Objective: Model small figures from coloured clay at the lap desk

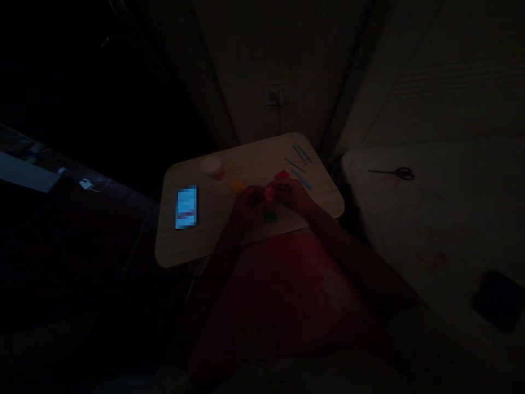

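Note:
Over the near edge of a small wooden table (pixel 221 224), both my hands meet around a small lump of red modelling clay (pixel 268 194). My right hand (pixel 293 194) is closed, with its fingertips pinching the clay. From the other side my left hand (pixel 248 202) presses on the same lump with bent fingers. Just behind my right hand lies another red clay piece (pixel 282 174). A yellow piece (pixel 237 186) rests beyond my left hand, and a green piece (pixel 270 216) sits just below both. Dim light hides the finer shape of the lump.
A lit phone (pixel 186 207) and a lidded tub (pixel 213 167) stand on the table's left. Several thin blue tools, including a flat blue one (pixel 301 178), lie at the right. Scissors (pixel 391 173) rest on a pale surface beyond. A wall socket (pixel 276 94) is behind.

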The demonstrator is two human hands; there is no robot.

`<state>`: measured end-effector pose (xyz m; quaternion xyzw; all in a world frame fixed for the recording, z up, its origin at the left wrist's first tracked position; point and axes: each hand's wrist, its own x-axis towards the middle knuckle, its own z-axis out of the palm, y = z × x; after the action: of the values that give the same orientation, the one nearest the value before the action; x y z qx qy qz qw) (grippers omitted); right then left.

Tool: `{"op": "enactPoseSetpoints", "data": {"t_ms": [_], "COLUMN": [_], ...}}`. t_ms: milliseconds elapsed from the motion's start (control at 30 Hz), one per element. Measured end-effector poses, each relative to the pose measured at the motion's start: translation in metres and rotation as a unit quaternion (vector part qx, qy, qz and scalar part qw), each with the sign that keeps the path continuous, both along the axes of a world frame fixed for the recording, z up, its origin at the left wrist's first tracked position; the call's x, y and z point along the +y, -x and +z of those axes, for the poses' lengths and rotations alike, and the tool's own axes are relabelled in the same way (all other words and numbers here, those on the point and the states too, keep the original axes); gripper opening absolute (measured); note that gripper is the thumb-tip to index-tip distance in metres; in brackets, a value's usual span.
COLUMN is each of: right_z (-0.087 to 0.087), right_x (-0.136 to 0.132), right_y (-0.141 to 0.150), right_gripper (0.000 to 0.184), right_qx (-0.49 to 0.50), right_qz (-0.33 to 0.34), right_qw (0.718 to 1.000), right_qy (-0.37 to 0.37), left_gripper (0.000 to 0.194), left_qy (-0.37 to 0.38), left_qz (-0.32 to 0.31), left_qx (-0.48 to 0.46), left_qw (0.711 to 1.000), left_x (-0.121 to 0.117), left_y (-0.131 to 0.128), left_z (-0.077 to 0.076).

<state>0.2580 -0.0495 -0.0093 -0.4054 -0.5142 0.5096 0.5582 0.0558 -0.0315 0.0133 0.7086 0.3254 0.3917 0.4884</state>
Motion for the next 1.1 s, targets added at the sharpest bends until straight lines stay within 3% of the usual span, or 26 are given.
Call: {"op": "enactPoseSetpoints", "data": {"t_ms": [133,300,467,633,833,1100], "right_z": [0.0019,0.0008,0.003,0.007,0.0064,0.0083], "right_x": [-0.0012,-0.0007,-0.0014,-0.0028,-0.0025,-0.0024], "right_y": [-0.0001,0.0016,0.0019,-0.0009,-0.0018,0.0], "right_gripper": [0.04,0.048,0.044,0.033,0.038,0.034], "right_qx": [0.006,0.031,0.015,-0.021,-0.038,-0.048], "right_qz": [0.02,0.033,0.014,0.022,0.03,0.032], "right_qw": [1.0,0.999,1.0,0.999,0.999,0.998], "right_qy": [0.006,0.018,0.017,-0.018,-0.014,-0.023], "left_gripper": [0.047,0.049,0.049,0.044,0.043,0.042], "left_qy": [-0.013,-0.039,-0.059,-0.041,-0.025,-0.062], "left_qz": [0.02,0.001,-0.006,0.034,0.033,0.016], "left_qx": [0.011,0.022,0.017,0.005,0.001,0.029], "left_qw": [1.0,0.999,0.998,0.999,0.999,0.998], "left_x": [0.0016,0.0028,0.0021,0.001,0.0013,0.0024], "left_y": [0.0004,0.0015,0.0007,-0.0004,0.0002,0.0025], "left_z": [-0.0025,-0.0044,-0.0033,-0.0042,-0.0049,-0.0058]}}
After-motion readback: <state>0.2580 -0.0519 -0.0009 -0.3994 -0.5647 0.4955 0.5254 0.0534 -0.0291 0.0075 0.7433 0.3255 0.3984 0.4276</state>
